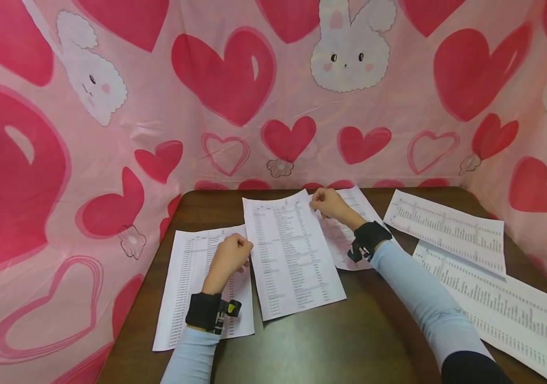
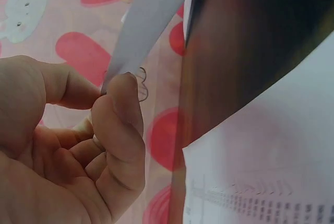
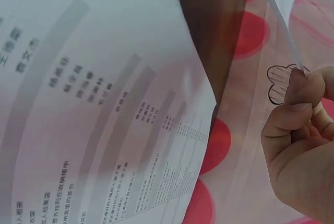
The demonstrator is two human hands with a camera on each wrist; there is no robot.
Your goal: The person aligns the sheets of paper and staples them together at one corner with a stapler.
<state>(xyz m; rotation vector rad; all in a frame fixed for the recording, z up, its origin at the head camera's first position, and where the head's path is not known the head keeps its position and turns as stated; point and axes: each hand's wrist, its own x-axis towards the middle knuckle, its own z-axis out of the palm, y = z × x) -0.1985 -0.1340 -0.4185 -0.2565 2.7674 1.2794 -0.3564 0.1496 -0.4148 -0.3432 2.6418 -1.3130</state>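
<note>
A printed sheet of paper point(image 1: 292, 256) is held up above the table between both hands. My left hand point(image 1: 231, 256) pinches its left edge between thumb and forefinger; the left wrist view shows the sheet point(image 2: 148, 20) edge-on in that pinch. On the sheet's upper right edge, my right hand point(image 1: 329, 204) pinches with thumb and forefinger. Below the left hand lies another printed sheet point(image 1: 182, 288). Under the right hand and wrist lies a further printed sheet point(image 1: 357, 200), partly hidden by the hand and the held paper; it looms large in the right wrist view point(image 3: 104, 104).
Two more printed sheets lie on the right side of the brown table point(image 1: 331, 346): an upper one point(image 1: 446, 226) overlapping a lower one point(image 1: 508, 314). A pink curtain with hearts and rabbits point(image 1: 235, 144) stands behind and beside the table. Both wrists wear black camera bands.
</note>
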